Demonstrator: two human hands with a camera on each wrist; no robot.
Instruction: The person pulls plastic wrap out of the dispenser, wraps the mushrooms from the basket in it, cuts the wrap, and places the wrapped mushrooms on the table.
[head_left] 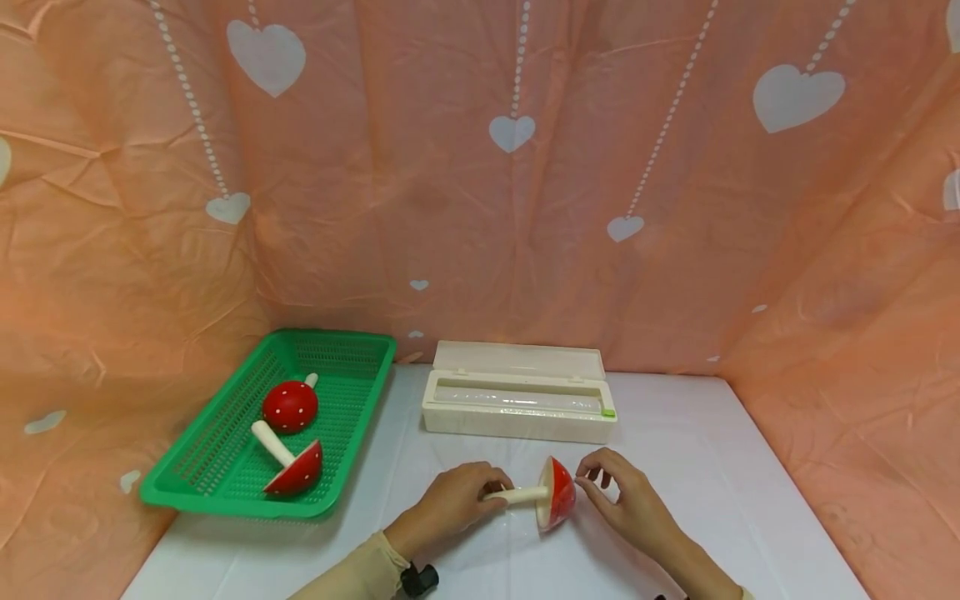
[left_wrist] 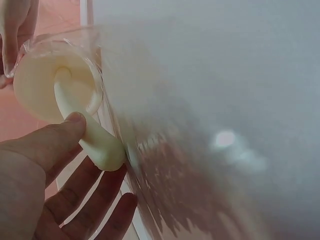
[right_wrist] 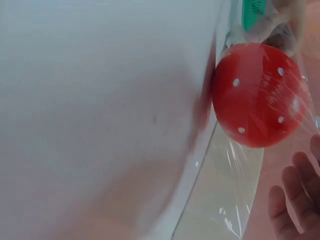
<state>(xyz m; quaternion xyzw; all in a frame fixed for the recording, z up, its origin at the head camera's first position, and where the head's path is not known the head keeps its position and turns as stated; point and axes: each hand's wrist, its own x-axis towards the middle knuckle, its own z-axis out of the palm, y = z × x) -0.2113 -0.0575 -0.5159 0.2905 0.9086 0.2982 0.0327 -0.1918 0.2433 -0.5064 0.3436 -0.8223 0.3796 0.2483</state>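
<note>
A toy mushroom [head_left: 558, 493], with a white-dotted red cap and a cream stem, lies sideways between the hands. My left hand [head_left: 459, 500] pinches the stem [left_wrist: 95, 137] near its end between thumb and fingers. Clear cling film [right_wrist: 232, 180] spreads around the mushroom and drapes over the cap [right_wrist: 260, 95]. At the cap's right side, the thumb and forefinger of my right hand [head_left: 628, 504] come together at the film, which runs taut toward them. Its other fingers [right_wrist: 295, 192] stay loosely bent. The film's outer edges are hard to make out.
Behind the hands stands a white film dispenser box [head_left: 517, 423] with its lid [head_left: 517, 360] raised and a green slider [head_left: 608, 412] at the right. To the left, a green plastic basket [head_left: 352, 454] holds two more toy mushrooms [head_left: 291, 407]. An orange curtain [head_left: 450, 208] hangs behind.
</note>
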